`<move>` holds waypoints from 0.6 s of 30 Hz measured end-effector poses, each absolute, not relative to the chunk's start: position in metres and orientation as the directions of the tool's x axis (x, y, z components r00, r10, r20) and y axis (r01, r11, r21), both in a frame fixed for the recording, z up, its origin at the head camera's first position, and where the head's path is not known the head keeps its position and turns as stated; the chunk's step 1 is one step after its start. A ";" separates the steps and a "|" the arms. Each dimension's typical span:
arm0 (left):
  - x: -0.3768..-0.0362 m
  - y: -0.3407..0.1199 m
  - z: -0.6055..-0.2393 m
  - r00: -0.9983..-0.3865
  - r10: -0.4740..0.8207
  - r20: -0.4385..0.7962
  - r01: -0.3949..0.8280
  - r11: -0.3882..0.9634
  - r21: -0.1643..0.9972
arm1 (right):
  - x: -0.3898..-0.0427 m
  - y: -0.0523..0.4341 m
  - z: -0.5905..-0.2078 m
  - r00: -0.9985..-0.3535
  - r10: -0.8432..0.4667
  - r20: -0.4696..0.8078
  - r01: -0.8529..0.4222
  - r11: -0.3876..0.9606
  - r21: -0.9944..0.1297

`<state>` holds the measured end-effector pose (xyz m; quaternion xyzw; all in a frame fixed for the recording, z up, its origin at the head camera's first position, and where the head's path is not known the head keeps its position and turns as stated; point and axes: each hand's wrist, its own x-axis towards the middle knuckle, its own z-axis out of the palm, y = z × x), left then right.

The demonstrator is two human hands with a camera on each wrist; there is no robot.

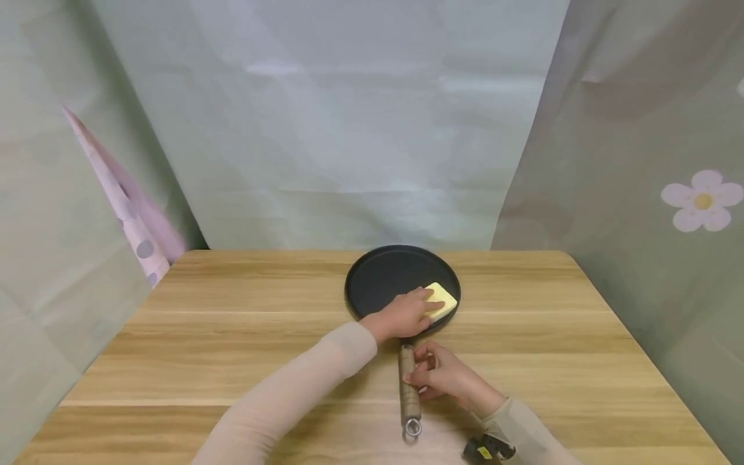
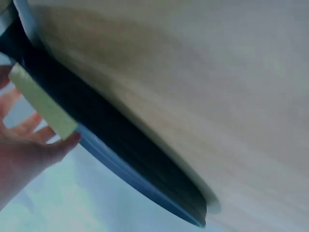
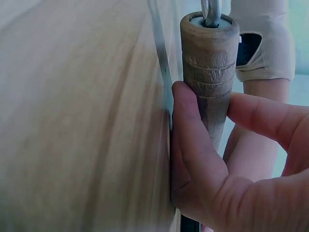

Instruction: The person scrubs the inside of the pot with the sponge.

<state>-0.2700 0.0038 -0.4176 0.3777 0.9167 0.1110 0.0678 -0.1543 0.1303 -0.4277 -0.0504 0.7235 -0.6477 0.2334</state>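
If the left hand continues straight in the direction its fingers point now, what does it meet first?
The left hand points right and slightly away, its fingers already resting on the yellow sponge in the black pan. Beyond the sponge, it would probably meet the pan's right rim, then bare table.

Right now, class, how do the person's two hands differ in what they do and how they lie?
The left hand lies over the yellow sponge inside the black pan; the right hand grips the pan's wooden handle. The left reaches farther onto the table; the right stays nearer the person. Both wear beige sleeves.
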 end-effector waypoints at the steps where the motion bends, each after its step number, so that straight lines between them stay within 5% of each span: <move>1: -0.270 0.002 -0.417 -0.702 0.710 -0.056 0.677 0.689 0.259 | -0.154 0.130 -0.428 -0.886 -0.375 -0.275 0.231 0.159 -0.960; 9: -0.275 -0.007 -0.411 -0.641 0.763 -0.081 0.718 0.634 0.287 | -0.155 0.129 -0.427 -0.884 -0.380 -0.272 0.233 0.145 -0.962; 18: -0.280 0.000 -0.416 -0.654 0.752 -0.078 0.717 0.649 0.254 | -0.155 0.130 -0.429 -0.882 -0.391 -0.263 0.219 0.155 -0.963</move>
